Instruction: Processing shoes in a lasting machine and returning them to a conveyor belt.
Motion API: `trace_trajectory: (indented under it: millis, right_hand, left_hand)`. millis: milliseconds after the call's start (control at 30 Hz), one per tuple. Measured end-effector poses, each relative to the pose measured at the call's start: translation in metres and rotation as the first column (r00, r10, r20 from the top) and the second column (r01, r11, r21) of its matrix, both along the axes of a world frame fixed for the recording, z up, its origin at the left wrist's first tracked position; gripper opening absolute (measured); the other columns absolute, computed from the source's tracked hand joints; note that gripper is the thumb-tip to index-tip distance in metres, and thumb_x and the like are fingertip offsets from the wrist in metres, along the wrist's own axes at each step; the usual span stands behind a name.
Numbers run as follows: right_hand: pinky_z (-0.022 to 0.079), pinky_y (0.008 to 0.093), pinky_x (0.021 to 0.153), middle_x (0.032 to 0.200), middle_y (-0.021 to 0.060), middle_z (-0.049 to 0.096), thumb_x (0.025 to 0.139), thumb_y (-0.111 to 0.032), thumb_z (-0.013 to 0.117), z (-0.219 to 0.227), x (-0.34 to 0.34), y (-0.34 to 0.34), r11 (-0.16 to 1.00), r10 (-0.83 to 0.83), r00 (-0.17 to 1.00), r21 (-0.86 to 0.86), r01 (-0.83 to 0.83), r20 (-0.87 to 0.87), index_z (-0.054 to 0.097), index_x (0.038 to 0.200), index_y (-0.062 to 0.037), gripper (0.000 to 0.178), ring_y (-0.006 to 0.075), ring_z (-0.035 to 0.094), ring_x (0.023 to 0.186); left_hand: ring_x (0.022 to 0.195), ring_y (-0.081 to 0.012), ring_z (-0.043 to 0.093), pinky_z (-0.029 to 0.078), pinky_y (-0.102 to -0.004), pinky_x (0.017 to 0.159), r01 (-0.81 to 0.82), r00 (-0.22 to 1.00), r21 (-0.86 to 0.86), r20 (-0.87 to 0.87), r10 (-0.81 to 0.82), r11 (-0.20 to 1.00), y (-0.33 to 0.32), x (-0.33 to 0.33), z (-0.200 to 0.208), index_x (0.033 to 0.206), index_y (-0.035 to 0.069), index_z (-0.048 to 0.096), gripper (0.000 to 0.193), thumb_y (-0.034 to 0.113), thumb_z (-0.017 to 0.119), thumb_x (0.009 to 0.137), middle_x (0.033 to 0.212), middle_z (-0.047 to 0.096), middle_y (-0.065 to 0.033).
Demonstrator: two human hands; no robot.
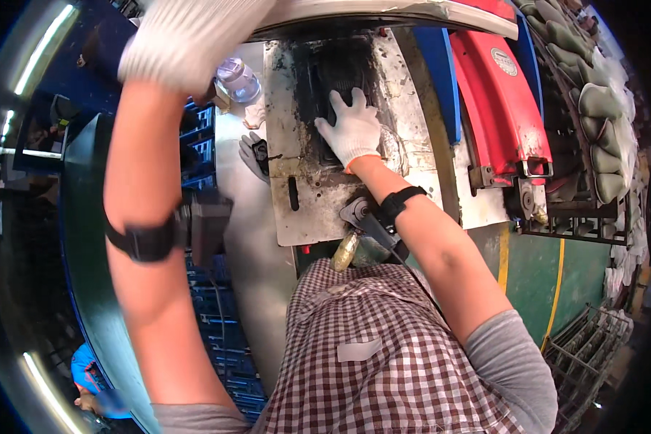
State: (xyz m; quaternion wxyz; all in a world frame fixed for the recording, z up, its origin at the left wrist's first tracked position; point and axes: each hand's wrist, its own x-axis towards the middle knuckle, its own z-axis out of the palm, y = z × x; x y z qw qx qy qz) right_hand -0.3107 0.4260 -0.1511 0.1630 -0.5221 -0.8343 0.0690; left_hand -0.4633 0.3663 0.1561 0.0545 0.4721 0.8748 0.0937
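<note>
My right hand [353, 130], in a white knitted glove, lies with its fingers spread on a black recessed area [318, 69] of a worn metal plate [296, 213]. It appears to hold nothing. My left hand [192, 40], gloved the same way, is raised at the top left beside the end of a long pale bar [412, 9] that crosses above the plate. Motion blurs this hand and the frame's top edge cuts it off, so its fingers cannot be made out. Dark straps circle both forearms.
Left of the plate lie a clear plastic jar [239, 79] and a grey-black glove [254, 155]. A red machine cover [499, 94] stands to the right, beyond it a rack of grey-green shoe-like forms [600, 137]. A lever with a taped grip [345, 253] juts toward my apron. Another person [94, 380] is at lower left.
</note>
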Motion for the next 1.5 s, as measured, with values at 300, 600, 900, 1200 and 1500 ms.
trace_trajectory:
  millis: [300, 600, 900, 1200, 1500]
  right_hand:
    - [0.041, 0.0439, 0.113, 0.140, 0.0261, 0.059, 0.102, -0.044, 0.056, 0.015, 0.083, -0.020, 0.912, 0.090, 0.898, -0.327, -0.248, -0.431, 0.060, 0.140, -0.0042, 0.055, 0.0392, 0.056, 0.131]
    - [0.056, 0.0285, 0.076, 0.090, 0.0048, 0.072, 0.104, -0.024, 0.064, -0.009, 0.235, -0.156, 0.300, -0.295, 0.832, -0.872, -0.387, -0.470, 0.069, 0.101, -0.0011, 0.024, 0.0127, 0.067, 0.081]
    - [0.051, 0.0415, 0.104, 0.133, 0.0131, 0.065, 0.106, -0.046, 0.058, -0.021, 0.132, -0.161, -0.398, -0.302, 0.816, -0.712, -0.578, -0.494, 0.049, 0.150, -0.0031, 0.062, 0.0229, 0.062, 0.121]
    - [0.055, 0.0486, 0.094, 0.104, 0.0115, 0.069, 0.106, -0.034, 0.059, -0.028, 0.130, -0.168, -0.459, -0.726, 0.619, -0.461, -0.760, -0.298, 0.058, 0.138, -0.0039, 0.044, 0.0287, 0.068, 0.106]
    - [0.043, 0.0259, 0.051, 0.076, 0.0004, 0.061, 0.105, -0.029, 0.060, 0.012, 0.246, -0.107, 0.148, -0.626, 0.664, -0.898, -0.413, -0.409, 0.065, 0.127, -0.0057, 0.033, 0.0108, 0.053, 0.057]
  left_hand:
    - [0.097, -0.0357, 0.070, 0.053, -0.0451, 0.089, 0.623, 0.782, 0.316, -0.222, -0.583, 0.715, 0.027, -0.014, 0.013, 0.107, 0.007, 0.073, 0.042, 0.042, 0.050, 0.102, 0.104, 0.073, -0.0192]
    - [0.065, -0.0242, 0.069, 0.056, -0.0386, 0.065, 0.766, 0.512, 0.026, 0.580, -0.634, 0.643, -0.004, 0.039, -0.090, 0.094, -0.002, 0.069, 0.044, 0.041, 0.062, 0.093, 0.072, 0.070, -0.0136]
    - [0.083, -0.0375, 0.072, 0.056, -0.0513, 0.075, 0.663, 0.719, 0.042, 0.243, -0.651, 0.748, -0.064, 0.087, -0.246, 0.107, 0.008, 0.065, 0.038, 0.043, 0.057, 0.098, 0.088, 0.074, -0.0166]
    - [0.081, -0.0366, 0.073, 0.056, -0.0514, 0.072, 0.642, 0.733, 0.038, 0.260, -0.628, 0.766, -0.065, 0.085, -0.240, 0.103, 0.008, 0.064, 0.037, 0.044, 0.058, 0.099, 0.085, 0.073, -0.0160]
    - [0.076, -0.0368, 0.071, 0.055, -0.0506, 0.068, 0.608, 0.770, 0.035, 0.219, -0.600, 0.793, -0.073, 0.068, -0.235, 0.092, 0.009, 0.066, 0.042, 0.051, 0.061, 0.095, 0.077, 0.070, -0.0175]
